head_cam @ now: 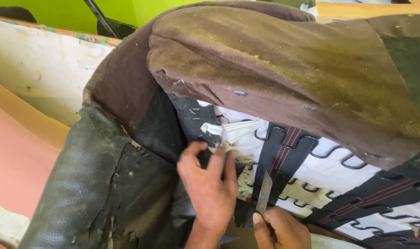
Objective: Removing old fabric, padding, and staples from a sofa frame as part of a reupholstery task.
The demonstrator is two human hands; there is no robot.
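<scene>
An old sofa section lies opened up, with dusty brown fabric (274,60) folded over the top and cracked black leatherette (94,184) at the lower left. My left hand (207,182) pinches a strip of white cloth (233,131) that runs off the frame's inner edge. My right hand (281,228) grips a flat metal blade (264,191), its tip pointing up beside the left hand. Zigzag steel springs (330,152) and black webbing with red stripes (284,152) show underneath, over white lining.
A pale plywood panel (39,64) stands at the upper left, with a pink and orange foam slab (16,152) below it. A green wall is at the top left. Staples dot the brown fabric's edge (240,93).
</scene>
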